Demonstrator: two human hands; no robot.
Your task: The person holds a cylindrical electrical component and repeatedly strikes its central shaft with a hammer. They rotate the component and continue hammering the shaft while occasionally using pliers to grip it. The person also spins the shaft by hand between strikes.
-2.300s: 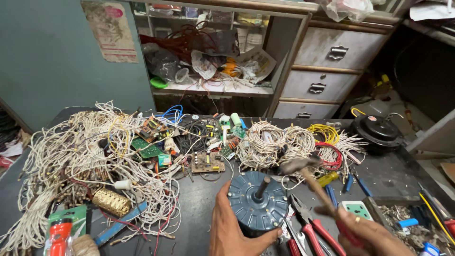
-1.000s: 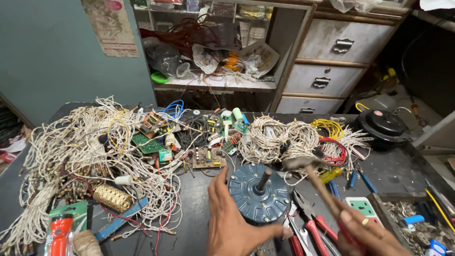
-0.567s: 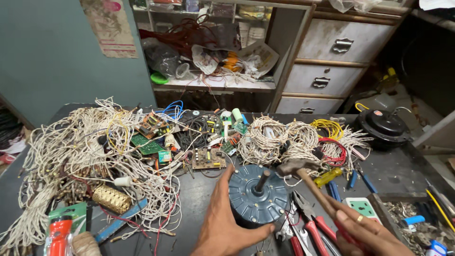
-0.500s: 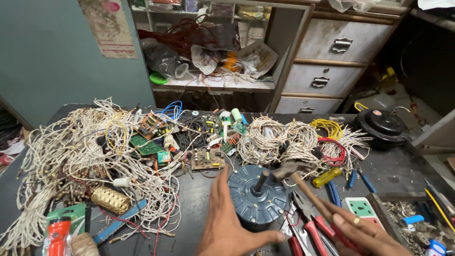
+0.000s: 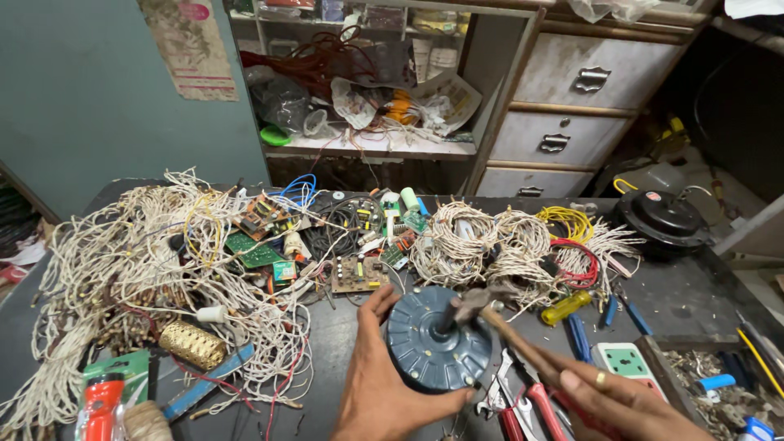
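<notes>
Near the tabletop's (image 5: 343, 331) front edge: left hand (image 5: 377, 384) cupping and steadying the round blue-grey metal motor housing (image 5: 433, 339), right hand (image 5: 622, 402) gripping the wooden-handled hammer (image 5: 506, 327), head at the shaft.

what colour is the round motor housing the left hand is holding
Dark blue-grey, seen in the head view: the motor housing under the left hand.

— What is lying on the bench (image 5: 678, 298)?
— Wire (image 5: 122, 269) is sprawling over its left side, circuit boards (image 5: 310, 245) are sitting mid-back, coils (image 5: 482, 245) are resting right of them.
— And up front?
— A motor (image 5: 433, 343) is sitting there, pliers (image 5: 523, 400) lying beside it.
</notes>
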